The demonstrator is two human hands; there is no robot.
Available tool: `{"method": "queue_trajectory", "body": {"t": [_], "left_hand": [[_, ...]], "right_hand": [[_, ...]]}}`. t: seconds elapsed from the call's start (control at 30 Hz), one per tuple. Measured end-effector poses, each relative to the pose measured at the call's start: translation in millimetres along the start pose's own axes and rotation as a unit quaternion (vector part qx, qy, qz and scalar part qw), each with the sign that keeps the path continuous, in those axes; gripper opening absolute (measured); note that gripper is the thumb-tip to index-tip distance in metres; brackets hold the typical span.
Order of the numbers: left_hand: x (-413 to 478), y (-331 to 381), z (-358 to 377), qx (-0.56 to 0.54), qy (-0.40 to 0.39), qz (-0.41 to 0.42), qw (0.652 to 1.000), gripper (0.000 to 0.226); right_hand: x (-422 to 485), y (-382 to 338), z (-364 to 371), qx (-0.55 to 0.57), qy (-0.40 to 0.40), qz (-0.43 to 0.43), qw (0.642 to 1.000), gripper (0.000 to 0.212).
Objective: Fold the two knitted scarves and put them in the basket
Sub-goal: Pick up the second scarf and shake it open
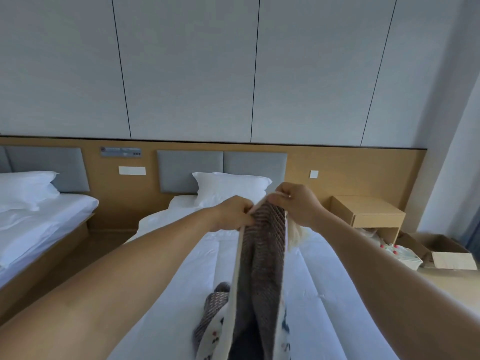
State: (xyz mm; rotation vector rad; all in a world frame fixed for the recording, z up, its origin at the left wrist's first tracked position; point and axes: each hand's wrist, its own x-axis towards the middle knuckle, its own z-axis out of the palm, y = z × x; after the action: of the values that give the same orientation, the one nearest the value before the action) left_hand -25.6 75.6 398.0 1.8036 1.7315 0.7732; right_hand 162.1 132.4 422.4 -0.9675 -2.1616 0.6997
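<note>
You are holding up a knitted scarf to start its fold.
Your left hand and right hand are pinching its top edge with curled fingers; it is hanging over the middle of the bed. Next, probably, you are needing to bring its ends together evenly.

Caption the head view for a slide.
Left hand and right hand pinch a brown knitted scarf by its top edge above the white bed.
</note>
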Motion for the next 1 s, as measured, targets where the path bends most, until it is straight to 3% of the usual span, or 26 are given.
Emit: {"method": "queue_trajectory", "body": {"t": [0.1, 0.23, 0.33, 0.53, 0.6, 0.7, 0.9, 1.0], "left_hand": [[-1, -7, 8, -0.011, -0.032, -0.030, 0.999, 0.010], [0, 8, 14, -0.103, -0.096, -0.012, 0.990, 0.029], [0, 15, 23, -0.176, -0.108, -0.020, 0.978, 0.019], [0, 9, 16, -0.250, -0.108, -0.081, 0.959, 0.027], [4, 8, 9, -0.271, -0.069, -0.083, 0.956, 0.031], [15, 9, -5, -0.306, 0.022, -0.093, 0.947, 0.029], [31, 26, -33, -0.318, 0.139, -0.079, 0.935, 0.020], [33, 39, -45, -0.302, 0.179, -0.075, 0.934, 0.015]], "right_hand": [[-2, 7, 3, -0.049, -0.048, 0.022, 0.997, 0.019], [3, 0, 7, -0.014, -0.076, 0.009, 0.997, 0.015], [9, -5, 3, -0.004, -0.104, -0.016, 0.994, 0.021], [22, 24, 6, -0.046, -0.019, -0.003, 0.999, 0.041], [25, 35, 13, -0.081, 0.039, -0.026, 0.996, 0.043], [20, 35, 25, -0.016, 0.089, -0.021, 0.996, 0.041], [1, 28, 61, 0.024, 0.001, 0.041, 0.999, 0.045], [-3, 26, 78, 0.011, -0.002, 0.071, 0.997, 0.041]]}}
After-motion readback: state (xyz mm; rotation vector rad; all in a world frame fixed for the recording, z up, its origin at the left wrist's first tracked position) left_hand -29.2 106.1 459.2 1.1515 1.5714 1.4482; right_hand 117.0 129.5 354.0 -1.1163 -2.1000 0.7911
